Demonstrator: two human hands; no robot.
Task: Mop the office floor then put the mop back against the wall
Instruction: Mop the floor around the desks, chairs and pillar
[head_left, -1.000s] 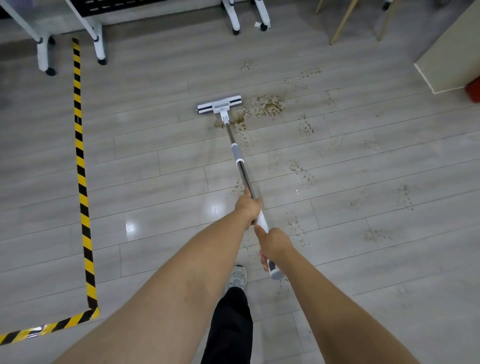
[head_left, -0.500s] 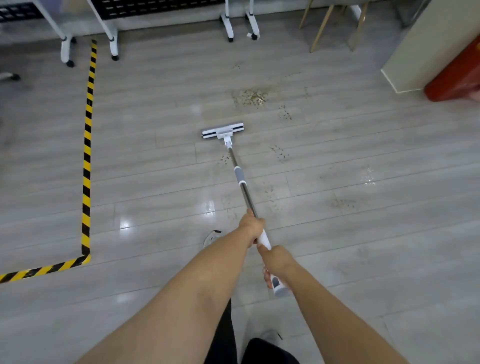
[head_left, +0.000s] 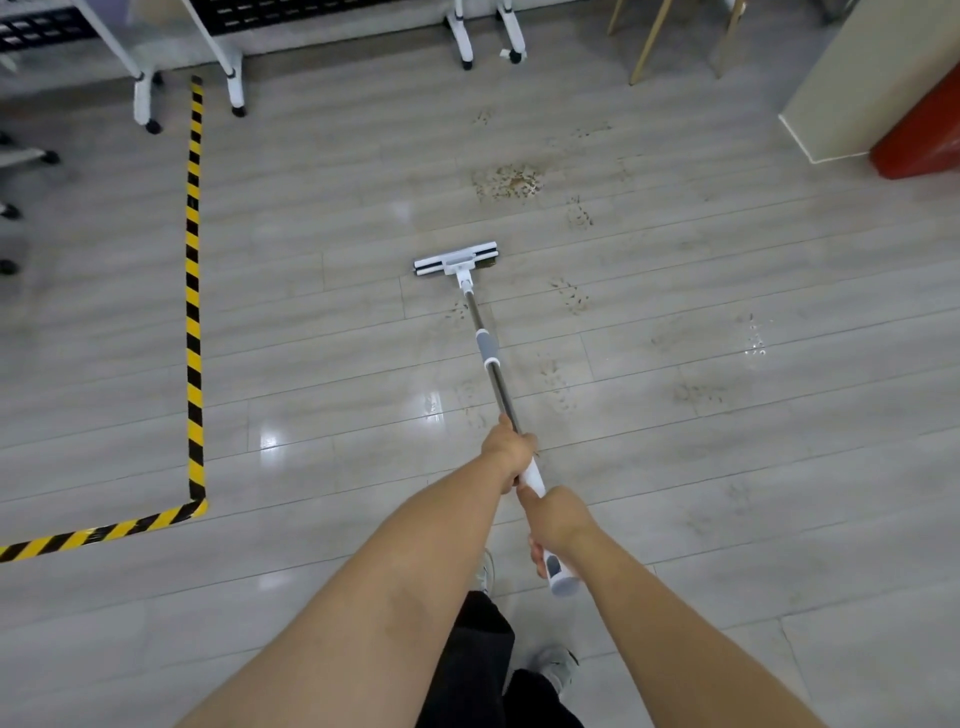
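A white flat mop with a metal pole rests its head on the grey plank floor. My left hand is shut on the pole where metal meets the white grip. Lower down, my right hand is shut on the white grip near its end. A brown dirt patch lies beyond and to the right of the mop head, apart from it. Fainter muddy marks dot the boards to the right of the pole.
Yellow-black hazard tape runs down the left and turns at a corner. White wheeled table legs and a second pair stand at the back. Wooden chair legs, a cream wall corner and a red object sit top right. My shoes and dark trousers are below.
The mop head has been pulled back off the brown dirt patch toward me, and the view has shifted back; both hands keep the same hold on the pole.
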